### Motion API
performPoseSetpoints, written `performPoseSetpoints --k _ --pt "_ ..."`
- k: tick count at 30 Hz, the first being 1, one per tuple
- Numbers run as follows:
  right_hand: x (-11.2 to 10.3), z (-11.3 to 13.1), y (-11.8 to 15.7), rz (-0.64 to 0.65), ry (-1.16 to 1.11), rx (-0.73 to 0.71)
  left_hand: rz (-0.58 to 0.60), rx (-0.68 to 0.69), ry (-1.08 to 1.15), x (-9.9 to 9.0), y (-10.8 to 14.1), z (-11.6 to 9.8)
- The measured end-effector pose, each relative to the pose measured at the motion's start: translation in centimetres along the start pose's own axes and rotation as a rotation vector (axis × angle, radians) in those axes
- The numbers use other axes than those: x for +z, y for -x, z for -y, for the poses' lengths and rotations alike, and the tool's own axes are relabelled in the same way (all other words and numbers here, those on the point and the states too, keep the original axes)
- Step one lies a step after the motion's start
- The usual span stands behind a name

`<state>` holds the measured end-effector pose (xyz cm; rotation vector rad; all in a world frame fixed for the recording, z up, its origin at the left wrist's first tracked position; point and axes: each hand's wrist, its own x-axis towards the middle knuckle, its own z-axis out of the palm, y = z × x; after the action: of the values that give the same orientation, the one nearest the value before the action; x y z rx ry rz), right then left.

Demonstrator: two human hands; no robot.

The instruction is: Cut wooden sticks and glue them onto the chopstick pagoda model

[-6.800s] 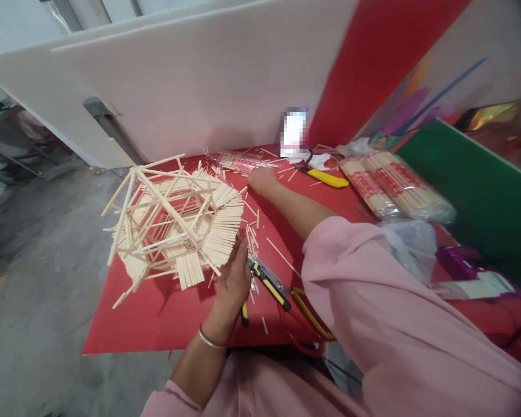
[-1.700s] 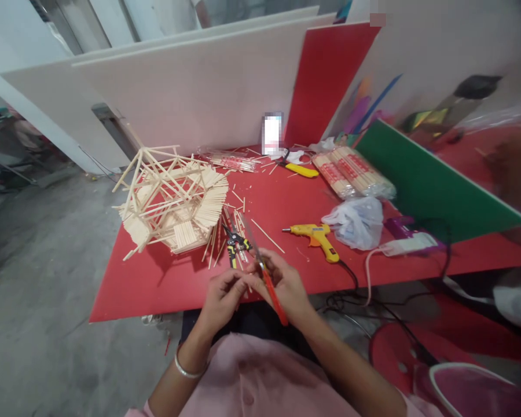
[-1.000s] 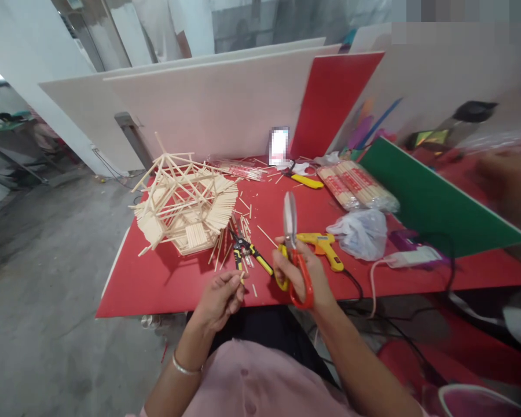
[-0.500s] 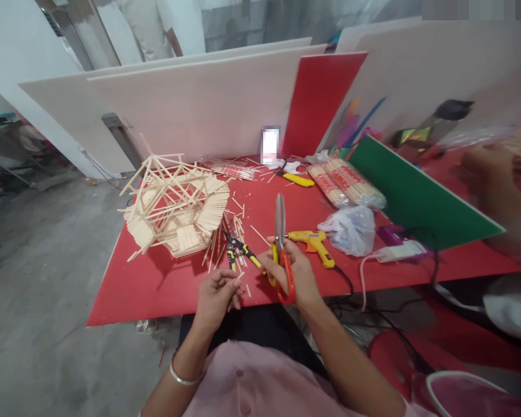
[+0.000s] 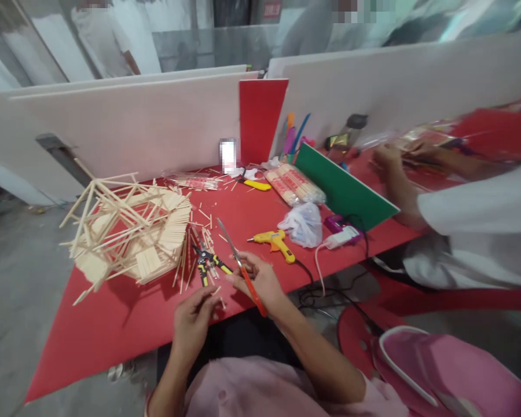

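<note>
My right hand [image 5: 263, 284] grips scissors [image 5: 252, 289] with an orange handle, their blades pointing up and left. Close beside it, my left hand [image 5: 191, 319] is closed in a pinch on a short piece of wooden stick [image 5: 218, 291] at its fingertips. Just beyond both hands lie black-and-yellow pliers [image 5: 203, 277] and a scatter of loose sticks [image 5: 186, 263]. To the left stands a model built of pale wooden sticks [image 5: 146, 264], with an open frame and fanned slatted panels.
A yellow glue gun [image 5: 275, 238] lies right of centre, near a white plastic bag [image 5: 304, 225], packs of sticks [image 5: 293, 184] and a tilted green board [image 5: 347, 188]. Yellow-handled pliers [image 5: 257, 185] and a lit phone [image 5: 228, 156] sit farther back. Another person's hands [image 5: 388, 157] work at the right.
My view has swung right, so the table things sit farther left and the co-worker shows more. The scissors have turned from upright to leaning left; both hands keep their holds.
</note>
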<state>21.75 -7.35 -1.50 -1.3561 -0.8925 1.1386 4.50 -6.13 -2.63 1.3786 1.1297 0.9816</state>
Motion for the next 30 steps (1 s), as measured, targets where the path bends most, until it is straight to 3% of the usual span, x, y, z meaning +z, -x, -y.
performPoseSetpoints --k 3,7,13,18,23,30 --pt "0.2 -0.1 0.5 0.025 -0.027 0.015 0.024 0.047 -0.074 -0.1 -0.2 0.1" --pt "0.6 -0.6 1.0 0.125 -0.065 0.036 0.149 0.089 -0.165 0.0 -0.2 0.0" --pt "0.0 0.0 0.2 -0.033 -0.062 0.002 0.129 0.032 -0.149 -0.9 -0.1 0.0" --pt "0.8 -0.3 0.5 0.137 -0.128 0.014 0.175 0.079 -0.167 -1.0 -0.3 0.2" --pt "0.5 -0.6 0.9 0.065 -0.130 0.022 0.211 0.058 -0.135 -0.9 -0.5 0.9" --pt "0.6 -1.2 1.4 0.108 -0.115 -0.021 0.315 0.026 -0.138 -0.2 -0.5 0.9"
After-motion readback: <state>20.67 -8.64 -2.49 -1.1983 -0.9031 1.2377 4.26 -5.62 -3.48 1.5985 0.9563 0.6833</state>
